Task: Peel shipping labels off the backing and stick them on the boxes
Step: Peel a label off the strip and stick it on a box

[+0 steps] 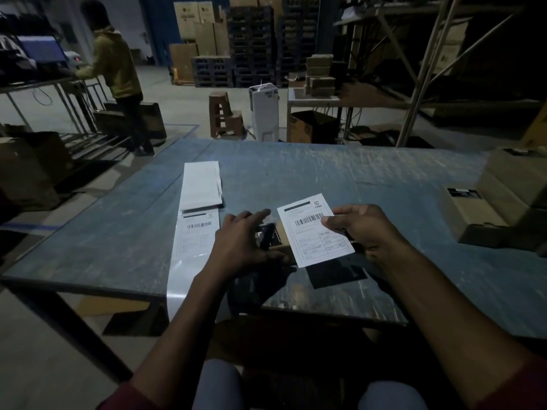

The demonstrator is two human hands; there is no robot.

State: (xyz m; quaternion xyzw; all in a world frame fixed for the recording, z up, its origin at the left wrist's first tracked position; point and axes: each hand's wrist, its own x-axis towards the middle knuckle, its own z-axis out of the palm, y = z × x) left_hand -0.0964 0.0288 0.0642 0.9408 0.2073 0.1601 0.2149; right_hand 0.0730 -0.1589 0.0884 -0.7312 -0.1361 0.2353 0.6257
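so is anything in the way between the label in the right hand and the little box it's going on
Partly. The left hand rests on the small box, its fingers covering much of the top. The label, pinched in the right hand, already overlaps the box's right edge. No other object sits between them.

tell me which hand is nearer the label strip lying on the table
Left. The left hand is just beside the label strip; the right hand is farther over, holding a peeled label.

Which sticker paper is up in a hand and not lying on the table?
The label with the barcode, pinched in the right hand over the small box. The other label lies flat on its backing strip, to the left.
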